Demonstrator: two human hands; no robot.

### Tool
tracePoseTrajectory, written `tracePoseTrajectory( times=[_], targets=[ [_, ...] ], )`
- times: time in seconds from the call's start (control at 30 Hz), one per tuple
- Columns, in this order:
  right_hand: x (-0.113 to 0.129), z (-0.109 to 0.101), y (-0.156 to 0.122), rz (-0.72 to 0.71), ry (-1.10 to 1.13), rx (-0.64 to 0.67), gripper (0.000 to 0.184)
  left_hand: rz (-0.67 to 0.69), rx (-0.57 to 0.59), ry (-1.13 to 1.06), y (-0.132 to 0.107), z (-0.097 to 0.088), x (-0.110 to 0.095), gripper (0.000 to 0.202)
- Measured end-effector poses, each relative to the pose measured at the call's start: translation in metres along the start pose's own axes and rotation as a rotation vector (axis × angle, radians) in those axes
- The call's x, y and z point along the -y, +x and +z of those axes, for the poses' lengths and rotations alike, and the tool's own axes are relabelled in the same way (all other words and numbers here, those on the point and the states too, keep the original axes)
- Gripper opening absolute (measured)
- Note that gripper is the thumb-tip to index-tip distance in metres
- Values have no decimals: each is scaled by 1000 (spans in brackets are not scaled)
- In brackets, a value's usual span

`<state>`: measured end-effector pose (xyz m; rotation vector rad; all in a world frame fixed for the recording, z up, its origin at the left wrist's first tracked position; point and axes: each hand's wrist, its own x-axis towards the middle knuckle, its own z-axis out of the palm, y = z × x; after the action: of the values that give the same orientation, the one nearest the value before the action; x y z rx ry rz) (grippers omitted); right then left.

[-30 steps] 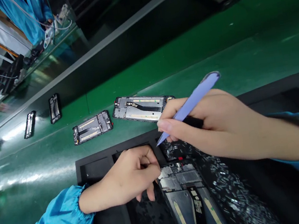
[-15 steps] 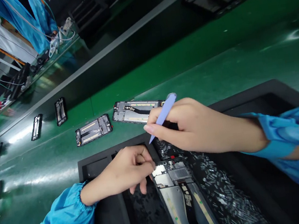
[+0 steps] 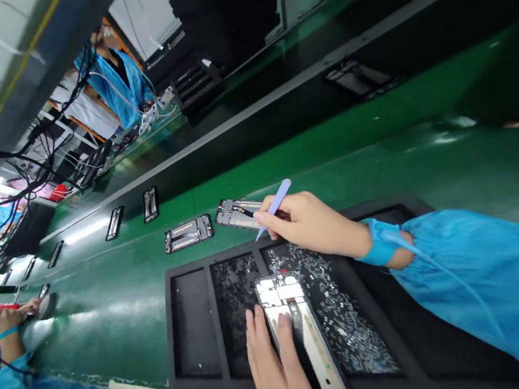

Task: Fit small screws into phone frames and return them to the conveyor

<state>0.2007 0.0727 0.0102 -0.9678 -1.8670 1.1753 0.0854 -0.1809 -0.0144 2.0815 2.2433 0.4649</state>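
My right hand (image 3: 299,221) pinches light purple tweezers (image 3: 280,201), their tip pointing down and left above the tray's far edge. Below them lies a phone frame (image 3: 319,347), its inside facing up, with a silver plate, a dark flex cable and a small red part at its top end. My left hand (image 3: 276,366) grips this frame from the near left, fingers stretched along its side and across its face. The frame rests over a black compartment tray (image 3: 201,383). Small clear and silvery pieces (image 3: 346,330) fill the compartment beside it; small black pieces (image 3: 233,282) lie in another.
Two more phone frames (image 3: 188,233) (image 3: 237,212) lie just past the tray on the green bench (image 3: 122,317). Several others stretch away to the left along the line. A co-worker's hand (image 3: 7,320) is at far left. Black cables (image 3: 16,151) hang at upper left.
My left hand has left the top corner of the phone frame and now lies over its lower part. My right hand still holds the tweezers above the tray. The view has shifted, showing more bench.
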Motion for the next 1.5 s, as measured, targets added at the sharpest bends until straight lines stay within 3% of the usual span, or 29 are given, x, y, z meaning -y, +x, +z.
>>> tracePoseTrajectory(
  times=[0.13,0.27,0.43,0.57,0.67,0.77,0.87,1.03,1.13,1.23,1.33,1.4,1.5],
  targets=[
    [-4,2,-1,35,98,43,37,-38,-21,76,4,12,-23,106],
    [-4,3,-2,62,217,150,40,-36,-3,51,6,7,-21,89],
    [-2,4,-4,80,282,155,40,-37,9,-27,3,8,-19,79],
    [-3,4,-3,95,340,49,43,-132,39,-185,5,2,-20,73],
    [-4,-1,-1,89,384,-204,47,-186,10,-295,22,-16,-11,70],
    [-5,-8,4,78,403,-516,47,-142,9,-328,75,-36,8,68],
    [-5,-12,6,61,398,-677,46,-40,37,-321,169,-40,25,66],
    [-6,-12,2,57,331,-658,48,31,34,-267,344,1,24,44],
    [-9,-13,2,97,299,-623,46,22,32,-223,411,33,13,36],
    [-12,-15,4,139,294,-589,44,8,31,-181,441,54,6,37],
    [-14,-17,7,180,292,-582,43,6,20,-145,448,57,12,40],
    [-16,-17,8,202,296,-588,44,-14,-17,-120,444,45,31,39],
    [-20,-16,10,215,309,-582,46,-120,-116,-67,427,11,79,37]
  ],
)
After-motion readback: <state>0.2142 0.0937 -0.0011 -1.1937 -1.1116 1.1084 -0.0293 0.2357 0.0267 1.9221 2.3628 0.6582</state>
